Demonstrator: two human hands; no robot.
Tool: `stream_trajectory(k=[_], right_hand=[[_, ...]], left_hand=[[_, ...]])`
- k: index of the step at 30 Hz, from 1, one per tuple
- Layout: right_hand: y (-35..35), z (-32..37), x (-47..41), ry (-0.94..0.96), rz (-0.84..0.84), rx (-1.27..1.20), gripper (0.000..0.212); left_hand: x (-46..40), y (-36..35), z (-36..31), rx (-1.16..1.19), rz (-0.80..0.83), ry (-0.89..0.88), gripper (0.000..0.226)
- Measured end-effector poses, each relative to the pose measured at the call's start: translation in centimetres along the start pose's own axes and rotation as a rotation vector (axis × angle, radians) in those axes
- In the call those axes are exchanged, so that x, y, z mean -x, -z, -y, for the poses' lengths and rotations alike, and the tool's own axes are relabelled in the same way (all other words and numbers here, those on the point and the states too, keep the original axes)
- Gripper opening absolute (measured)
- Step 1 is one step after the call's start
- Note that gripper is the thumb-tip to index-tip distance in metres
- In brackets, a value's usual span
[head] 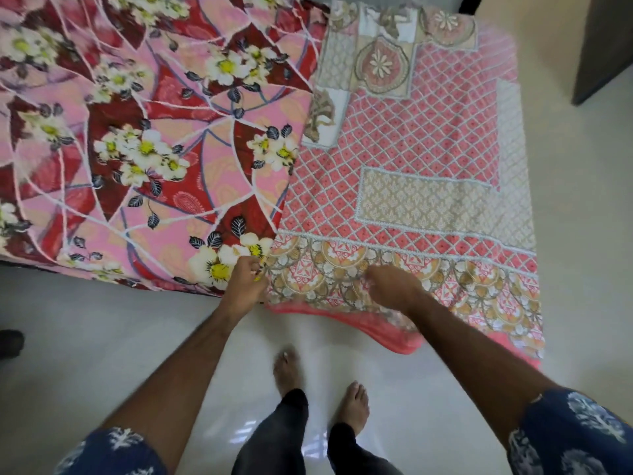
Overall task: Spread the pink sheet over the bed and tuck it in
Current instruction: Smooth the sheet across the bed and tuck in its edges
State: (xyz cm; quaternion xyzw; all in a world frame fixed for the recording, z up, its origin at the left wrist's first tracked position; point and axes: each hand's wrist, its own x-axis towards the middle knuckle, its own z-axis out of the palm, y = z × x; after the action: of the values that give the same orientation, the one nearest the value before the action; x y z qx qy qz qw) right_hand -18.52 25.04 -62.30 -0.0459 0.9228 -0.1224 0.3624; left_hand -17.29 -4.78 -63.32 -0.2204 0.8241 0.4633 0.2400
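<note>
The pink sheet (411, 138), with a white lattice print and beige patches, lies folded over the right part of the bed. Its patterned border hangs over the near edge toward the floor. A red and pink floral sheet (137, 138) covers the left part of the bed. My left hand (245, 279) pinches the pink sheet's near left corner, where it meets the floral sheet. My right hand (394, 286) grips the pink sheet's near border a little to the right, fingers curled into the cloth.
White tiled floor (102, 337) runs along the near side and right of the bed. A dark cabinet (603, 46) stands at the far right. My bare feet (322, 389) are close to the bed's edge. A dark object (10, 342) lies at the left edge.
</note>
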Motion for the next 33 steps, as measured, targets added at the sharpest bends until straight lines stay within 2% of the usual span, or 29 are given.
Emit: stream_trajectory(k=[3, 6, 8, 11, 13, 15, 17, 22, 24, 28, 33], right_hand=[[3.5, 3.2, -4.6, 0.102, -0.128, -0.199, 0.034], [6.6, 6.6, -9.5, 0.170, -0.256, -0.265, 0.040], [8.3, 8.3, -14.0, 0.174, -0.310, -0.287, 0.035], [10.5, 10.2, -20.7, 0.125, -0.372, -0.309, 0.026], [12.2, 11.4, -24.3, -0.006, -0.410, -0.322, 0.039], [13.7, 12.4, -27.2, -0.190, -0.424, -0.241, 0.058], [14.9, 13.4, -29.5, -0.302, -0.405, -0.089, 0.066], [16.4, 14.0, -31.9, -0.262, -0.378, 0.157, 0.041], [16.7, 13.7, -31.8, -0.207, -0.378, 0.136, 0.036], [16.5, 14.3, -32.2, -0.048, -0.392, -0.106, 0.035], [16.2, 14.2, -33.0, -0.047, -0.330, -0.151, 0.038]], left_hand=[[-2.9, 0.2, -2.2, -0.002, 0.042, -0.067, 0.047], [-6.0, 0.3, -3.7, 0.024, 0.086, -0.073, 0.045], [-8.8, 0.2, -4.6, 0.063, 0.096, -0.074, 0.043], [-12.8, 0.5, -6.5, 0.016, 0.110, -0.173, 0.036], [-15.8, 0.8, -7.8, -0.018, 0.203, -0.235, 0.039], [-18.2, 1.0, -9.2, -0.011, 0.294, -0.263, 0.043], [-20.6, 1.3, -10.3, -0.021, 0.340, -0.250, 0.040], [-22.9, 1.4, -12.4, 0.078, 0.355, -0.221, 0.045], [-23.1, 1.5, -12.6, 0.096, 0.338, -0.212, 0.044], [-23.5, 3.3, -11.2, 0.089, 0.293, -0.293, 0.041], [-22.4, 4.8, -10.0, 0.001, 0.278, -0.203, 0.026]])
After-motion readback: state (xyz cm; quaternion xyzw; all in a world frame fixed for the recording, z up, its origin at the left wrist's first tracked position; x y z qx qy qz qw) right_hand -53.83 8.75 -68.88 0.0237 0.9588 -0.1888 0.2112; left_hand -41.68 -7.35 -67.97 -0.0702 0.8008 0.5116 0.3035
